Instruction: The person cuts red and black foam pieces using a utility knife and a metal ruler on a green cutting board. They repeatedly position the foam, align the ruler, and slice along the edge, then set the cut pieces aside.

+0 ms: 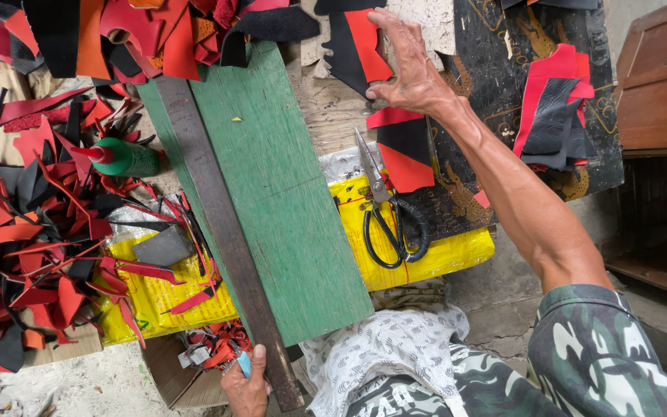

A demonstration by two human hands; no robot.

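Observation:
A green wooden board [279, 193] lies slanted across my lap with a long dark metal bar [221, 224] along its left edge. My left hand [247, 386] grips the bar's near end and also holds a small blue thing. My right hand [409, 66] reaches to the far side, fingers spread, and touches a red and black leather piece [355, 46]. Just below that hand lies another red and black piece [404, 150]. Black-handled scissors [386, 212] rest on a yellow sack [426, 259].
Red, black and orange leather scraps [32, 208] are heaped at the left and top. A green bottle with a red cap [121, 157] lies among them. A stack of red and black pieces [553, 108] sits on a dark patterned sheet [488, 93]. A wooden cabinet [661, 85] stands right.

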